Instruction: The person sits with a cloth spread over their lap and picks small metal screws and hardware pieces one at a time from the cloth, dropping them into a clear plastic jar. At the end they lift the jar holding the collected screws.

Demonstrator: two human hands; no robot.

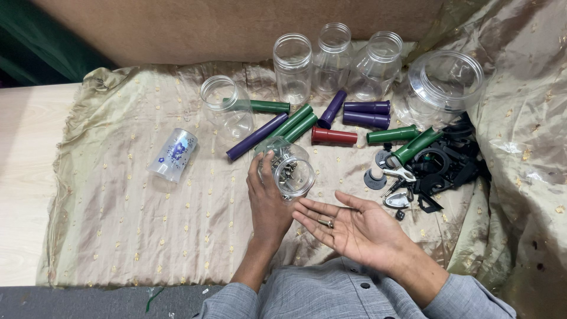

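Screws inside the tilted clear jar (287, 169) showed only as a dark, tangled mass, individual pieces hard to separate. The left hand (267, 201) gripped that jar from behind, fingers wrapped on its smooth plastic wall, its mouth tipped toward the right hand (348, 227). The right hand lay palm up and relaxed, one small screw (325, 223) resting on its fingers, just below the jar. Black plastic parts (440, 168) at right formed a heap, shapes indistinct. Rigid cylindrical tubes (333, 136), green, purple and red, lay scattered on crinkled, glossy beige cloth (136, 224). Empty clear jars (333, 59) stood behind, the largest partly cut by folds.
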